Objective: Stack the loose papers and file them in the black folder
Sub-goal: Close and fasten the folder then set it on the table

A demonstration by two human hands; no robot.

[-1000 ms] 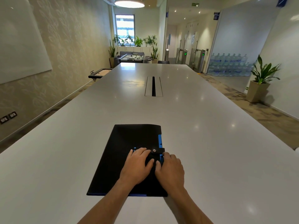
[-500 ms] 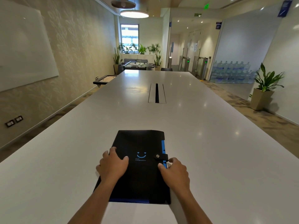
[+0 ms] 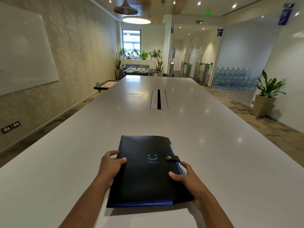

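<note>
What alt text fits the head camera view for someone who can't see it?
Two hands grip a closed black folder by its sides, left hand and right hand, its near edge raised off a long white table. The strap is snapped shut.

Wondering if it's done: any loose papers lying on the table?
No, the table holds only the closed black folder, gripped by both hands.
</note>
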